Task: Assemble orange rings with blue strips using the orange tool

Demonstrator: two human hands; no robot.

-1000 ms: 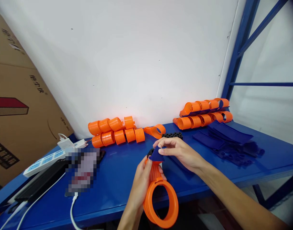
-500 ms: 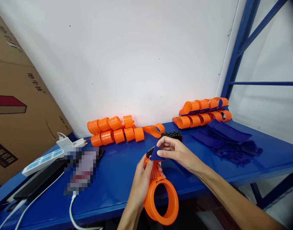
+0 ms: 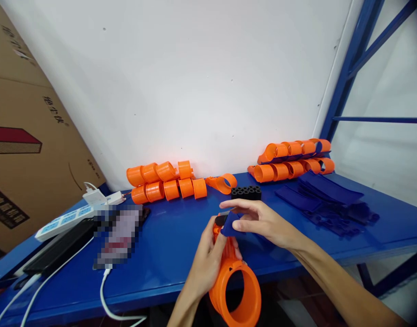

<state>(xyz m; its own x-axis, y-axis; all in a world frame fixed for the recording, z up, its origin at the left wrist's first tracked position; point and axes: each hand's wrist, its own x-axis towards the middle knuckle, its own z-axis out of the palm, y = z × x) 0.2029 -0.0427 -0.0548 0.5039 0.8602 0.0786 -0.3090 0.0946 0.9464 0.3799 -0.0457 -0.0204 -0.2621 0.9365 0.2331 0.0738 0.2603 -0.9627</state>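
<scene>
My left hand [image 3: 205, 261] is wrapped round the ribbed neck of an orange plastic part [image 3: 217, 290], which ends in a wide ring tilted toward me below the table edge. At the neck's upper end sits a short black piece [image 3: 220, 220]. My right hand [image 3: 266, 225] has its thumb on a dark blue plastic piece [image 3: 230, 223] against that end, index finger stretched out above. The left thumb also touches the blue piece's lower corner. How the blue piece meets the orange part is hidden by my fingers.
Orange rings [image 3: 171, 190] stand in two rows at the back left, one loose orange part [image 3: 225, 183] beside them. Black foam-like tubes [image 3: 245, 193] lie behind my hands. At right are orange-and-blue assemblies [image 3: 280, 172] and blue pieces [image 3: 327, 190]. A power strip [image 3: 63, 222], cables and phone stand left.
The orange part has come slightly lower and nearer, its ring turned a little. My right index finger has straightened away from the blue piece. The view has shifted slightly.
</scene>
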